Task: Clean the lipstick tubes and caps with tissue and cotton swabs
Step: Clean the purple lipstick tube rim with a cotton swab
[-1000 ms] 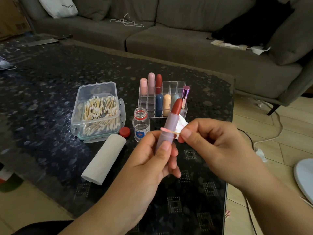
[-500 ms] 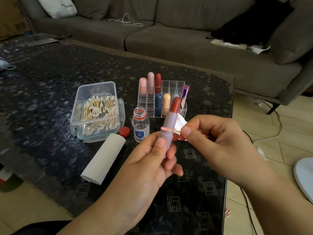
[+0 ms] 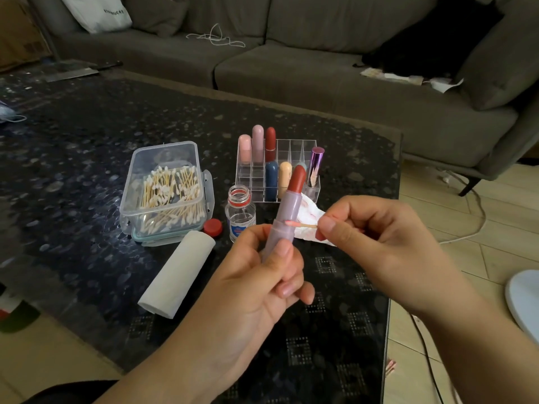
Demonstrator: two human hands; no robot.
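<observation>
At left centre of the frame sits a clear plastic box of wooden-stemmed cotton swabs [image 3: 167, 189], with a soft white tissue roll [image 3: 177, 274] below it. At centre, your left hand [image 3: 256, 287] curls its fingers round the smooth mauve lipstick tube [image 3: 284, 225], red bullet raised. Your right hand [image 3: 376, 243] pinches a pink-tipped cotton swab [image 3: 300, 225], its tip touching the tube.

Uncapped lilac lipstick tube [image 3: 282, 225] upright – pink-stained cotton swab [image 3: 300, 225] touching it

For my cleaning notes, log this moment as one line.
left hand: grips lipstick tube | right hand: pinches cotton swab | swab tip on tube
</observation>
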